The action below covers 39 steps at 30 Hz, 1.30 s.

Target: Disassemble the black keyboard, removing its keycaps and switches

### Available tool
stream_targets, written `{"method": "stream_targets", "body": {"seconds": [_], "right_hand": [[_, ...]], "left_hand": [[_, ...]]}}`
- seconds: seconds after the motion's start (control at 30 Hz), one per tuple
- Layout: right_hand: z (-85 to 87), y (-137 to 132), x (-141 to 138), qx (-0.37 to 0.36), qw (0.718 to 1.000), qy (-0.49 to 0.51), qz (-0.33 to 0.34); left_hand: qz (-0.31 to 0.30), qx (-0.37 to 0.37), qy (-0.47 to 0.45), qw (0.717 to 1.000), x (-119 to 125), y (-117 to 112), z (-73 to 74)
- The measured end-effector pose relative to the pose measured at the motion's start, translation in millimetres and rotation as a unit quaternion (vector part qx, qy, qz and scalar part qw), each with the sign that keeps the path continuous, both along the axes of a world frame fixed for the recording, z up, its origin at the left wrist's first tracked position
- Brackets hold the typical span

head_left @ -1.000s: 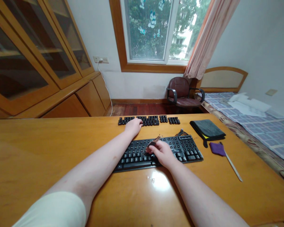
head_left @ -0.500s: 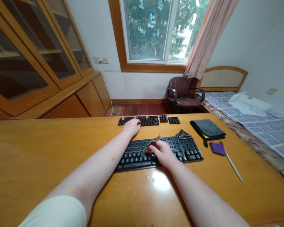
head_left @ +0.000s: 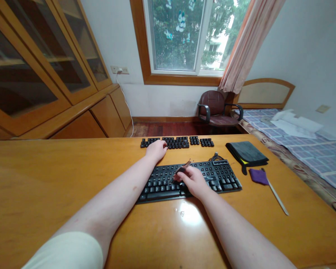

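Note:
A black keyboard (head_left: 162,194) lies across the desk; many of its upper positions show bare switches, while the lower rows still carry keycaps. At the desk's far edge, loose black keycaps (head_left: 182,142) are laid out in rows. My left hand (head_left: 156,150) reaches over the keyboard to these rows, fingers bent together at the keycaps; whatever is between the fingertips is hidden. Over the middle of the keyboard, my right hand (head_left: 194,181) pinches a small dark tool (head_left: 181,170) with thin brownish ends pointing up. Its exact kind is unclear.
Right of the keyboard lie a folded grey cloth (head_left: 248,152), a purple cloth (head_left: 258,176) and a slim pale stick (head_left: 278,200). A coiled cable (head_left: 217,157) sits behind the keyboard. Small clear drops or beads (head_left: 182,213) lie in front of it.
The whole view has shifted very slightly. Both hands keep their places and their grip.

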State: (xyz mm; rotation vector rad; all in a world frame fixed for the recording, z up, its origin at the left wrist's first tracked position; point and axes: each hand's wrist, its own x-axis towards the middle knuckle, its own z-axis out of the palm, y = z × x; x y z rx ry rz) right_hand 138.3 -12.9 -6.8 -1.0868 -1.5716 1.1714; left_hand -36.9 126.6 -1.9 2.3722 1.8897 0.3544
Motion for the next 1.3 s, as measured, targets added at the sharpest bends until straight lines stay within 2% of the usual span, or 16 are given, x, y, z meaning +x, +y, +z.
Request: {"method": "stream_targets", "body": {"seconds": [1.07,1.2,1.3], "right_hand": [[0.6,0,0,-0.007,1.000,0.013,0.001],[-2.3,2,0,-0.005,1.000,0.016,0.003],[-4.7,3,1,0.003,1.000,0.015,0.003]], "left_hand": [[-0.027,0.025,-0.009,0.999,0,1,-5.2],[-0.030,0.040,-0.023,0.999,1,-1,4.1],[-0.036,0.053,-0.033,0.997,-2,-6,22.5]]}}
